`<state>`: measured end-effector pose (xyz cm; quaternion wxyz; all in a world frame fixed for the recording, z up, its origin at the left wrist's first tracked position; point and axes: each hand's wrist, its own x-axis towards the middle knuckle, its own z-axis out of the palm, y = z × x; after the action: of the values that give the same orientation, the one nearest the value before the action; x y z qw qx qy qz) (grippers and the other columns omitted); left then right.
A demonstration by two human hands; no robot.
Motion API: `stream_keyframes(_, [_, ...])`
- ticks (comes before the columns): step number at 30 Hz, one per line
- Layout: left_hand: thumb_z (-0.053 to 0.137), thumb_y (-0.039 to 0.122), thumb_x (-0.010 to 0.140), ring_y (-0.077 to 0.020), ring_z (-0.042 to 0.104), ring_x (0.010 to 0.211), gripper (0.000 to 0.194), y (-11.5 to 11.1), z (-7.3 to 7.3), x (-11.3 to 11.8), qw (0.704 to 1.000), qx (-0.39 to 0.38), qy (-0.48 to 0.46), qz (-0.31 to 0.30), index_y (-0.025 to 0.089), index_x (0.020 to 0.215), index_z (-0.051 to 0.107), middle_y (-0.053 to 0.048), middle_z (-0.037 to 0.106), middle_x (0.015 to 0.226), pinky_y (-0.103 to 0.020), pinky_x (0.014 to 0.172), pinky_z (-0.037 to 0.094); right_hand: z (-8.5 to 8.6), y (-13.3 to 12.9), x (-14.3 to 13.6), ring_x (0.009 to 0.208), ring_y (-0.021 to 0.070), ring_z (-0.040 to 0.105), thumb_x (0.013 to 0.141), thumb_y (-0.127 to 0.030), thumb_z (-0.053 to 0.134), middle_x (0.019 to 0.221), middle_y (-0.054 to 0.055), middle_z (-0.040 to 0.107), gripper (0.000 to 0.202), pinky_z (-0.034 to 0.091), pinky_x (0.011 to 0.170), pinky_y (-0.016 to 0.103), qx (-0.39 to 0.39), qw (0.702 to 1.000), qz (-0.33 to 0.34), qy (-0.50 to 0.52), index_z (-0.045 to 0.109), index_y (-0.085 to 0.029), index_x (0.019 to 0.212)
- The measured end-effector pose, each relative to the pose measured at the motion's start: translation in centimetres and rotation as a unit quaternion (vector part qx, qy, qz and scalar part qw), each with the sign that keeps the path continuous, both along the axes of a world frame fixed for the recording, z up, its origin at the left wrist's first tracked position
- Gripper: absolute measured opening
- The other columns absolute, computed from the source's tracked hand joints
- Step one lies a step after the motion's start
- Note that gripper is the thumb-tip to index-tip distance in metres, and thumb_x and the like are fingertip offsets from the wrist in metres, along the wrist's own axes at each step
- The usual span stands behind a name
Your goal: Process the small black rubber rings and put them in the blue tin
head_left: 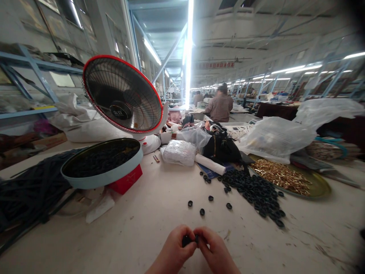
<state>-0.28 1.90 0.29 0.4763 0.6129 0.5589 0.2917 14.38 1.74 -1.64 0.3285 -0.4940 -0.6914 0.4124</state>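
At the front edge of the table, my left hand [176, 248] is closed around a small black loop [186, 240]. Its fingers hide part of the piece. My right hand [213, 249] touches the left one and pinches the right side of the same black piece with thumb and fingertips. Just beyond the hands lie a few loose black rings [202, 212], apart from one another. Farther right is a heap of similar black rings [253, 190]. Behind it, small gold-coloured metal pieces [281, 177] fill part of a round brass-coloured tray [321, 186].
A round pale-blue tin [105, 182] of black pieces sits tilted on a red box [127, 180]. Black strips [37, 182] pile up at left. A red-rimmed heater [122, 95], a plastic-wrapped bundle [179, 152], a black bag [221, 148] and clear plastic bags [276, 135] stand behind. A person [221, 104] is farther back.
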Motion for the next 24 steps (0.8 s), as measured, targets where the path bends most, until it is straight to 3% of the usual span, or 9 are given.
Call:
stream_keyframes(5, [0.045, 0.016, 0.064, -0.0126, 0.044, 0.065, 0.003, 0.4, -0.4, 0.0, 0.996, 0.047, 0.043, 0.060, 0.016, 0.066, 0.048, 0.001, 0.048, 0.067, -0.024, 0.062, 0.035, 0.1, 0.0, -0.6, 0.064, 0.0128, 0.054, 0.077, -0.027, 0.041, 0.069, 0.002, 0.058, 0.015, 0.040, 0.061, 0.024, -0.036, 0.999, -0.016, 0.012, 0.052, -0.017, 0.076])
stream_keyframes(11, [0.047, 0.020, 0.066, -0.0131, 0.046, 0.066, 0.006, 0.1, 0.3, 0.3, 0.996, 0.050, 0.042, 0.060, 0.016, 0.067, 0.051, -0.001, 0.052, 0.068, -0.025, 0.063, 0.036, 0.6, 0.5, 0.0, 0.062, 0.0112, 0.049, 0.076, -0.033, 0.045, 0.065, 0.000, 0.054, 0.018, 0.037, 0.059, 0.024, -0.048, 0.999, -0.015, 0.006, 0.050, -0.016, 0.071])
stream_keyframes(14, [0.049, 0.022, 0.066, -0.0108, 0.045, 0.059, 0.011, -0.2, 1.2, 0.3, 0.999, -0.012, -0.029, 0.032, 0.014, 0.072, 0.053, 0.000, 0.052, 0.063, -0.024, 0.057, 0.036, 0.2, 0.7, 0.4, 0.060, 0.0103, 0.049, 0.076, -0.043, 0.047, 0.064, -0.001, 0.052, 0.027, 0.038, 0.058, 0.025, -0.111, 0.986, -0.001, 0.127, 0.048, -0.016, 0.072])
stream_keyframes(17, [0.053, 0.027, 0.066, -0.0073, 0.039, 0.048, 0.015, -0.2, 1.3, 0.0, 0.990, -0.091, -0.108, 0.016, 0.014, 0.074, 0.050, 0.003, 0.050, 0.056, -0.021, 0.047, 0.031, -0.5, 0.8, 0.4, 0.053, 0.0087, 0.049, 0.070, -0.052, 0.052, 0.059, -0.002, 0.052, 0.037, 0.038, 0.054, 0.024, -0.186, 0.945, 0.012, 0.267, 0.047, -0.016, 0.073])
stream_keyframes(20, [0.058, 0.030, 0.064, -0.0072, 0.040, 0.048, 0.019, -0.1, 0.7, -0.2, 0.991, -0.075, -0.111, 0.031, 0.014, 0.070, 0.049, 0.002, 0.052, 0.055, -0.021, 0.047, 0.031, -1.0, 0.7, 0.0, 0.051, 0.0079, 0.049, 0.066, -0.053, 0.057, 0.057, -0.002, 0.053, 0.040, 0.037, 0.052, 0.023, -0.218, 0.927, 0.014, 0.306, 0.046, -0.016, 0.072])
stream_keyframes(24, [0.057, 0.030, 0.066, -0.0082, 0.041, 0.051, 0.018, 0.0, -0.2, 0.1, 0.994, -0.040, -0.088, 0.057, 0.014, 0.066, 0.047, 0.002, 0.053, 0.055, -0.022, 0.050, 0.033, -1.1, 0.3, -0.7, 0.051, 0.0082, 0.049, 0.067, -0.055, 0.055, 0.058, -0.002, 0.052, 0.040, 0.037, 0.052, 0.023, -0.217, 0.929, -0.015, 0.299, 0.044, -0.016, 0.070])
